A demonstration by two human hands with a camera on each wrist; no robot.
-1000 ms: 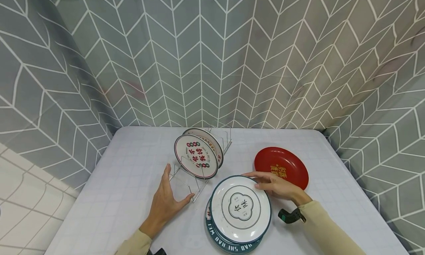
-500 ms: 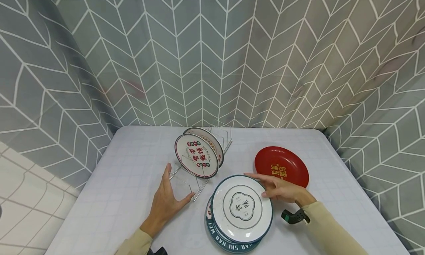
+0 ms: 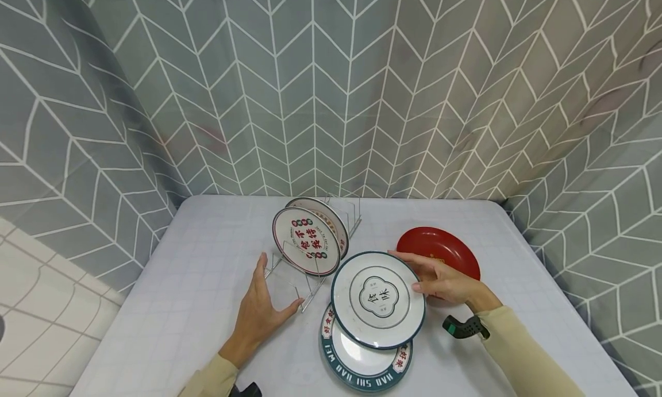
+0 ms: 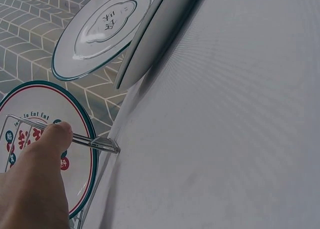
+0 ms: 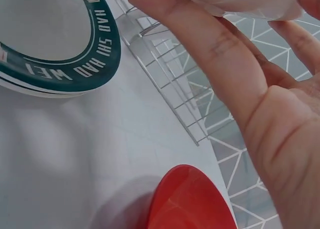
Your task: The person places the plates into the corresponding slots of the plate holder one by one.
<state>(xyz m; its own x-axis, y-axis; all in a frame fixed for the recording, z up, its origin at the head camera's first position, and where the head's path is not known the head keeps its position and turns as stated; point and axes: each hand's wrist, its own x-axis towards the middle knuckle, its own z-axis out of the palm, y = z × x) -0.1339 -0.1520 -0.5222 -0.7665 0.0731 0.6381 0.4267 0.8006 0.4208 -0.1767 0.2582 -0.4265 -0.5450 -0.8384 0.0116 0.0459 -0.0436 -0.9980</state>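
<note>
Head | R hand point(image 3: 446, 283) grips wht plate point(image 3: 380, 300) | tilted, underside twd cam

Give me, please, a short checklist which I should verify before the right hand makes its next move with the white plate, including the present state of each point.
1. Right hand holding the white plate: ok, thumb on its face, fingers behind the rim.
2. White plate free of the green-rimmed plate: cannot tell; they overlap in the head view.
3. Left hand touching the wire rack: ok, thumb on the wire.
4. Front plate and rear plate standing on edge in the rack: ok, both leaning.
5. Red plate fully visible from the head: not ok, right hand partly covers it.
</note>
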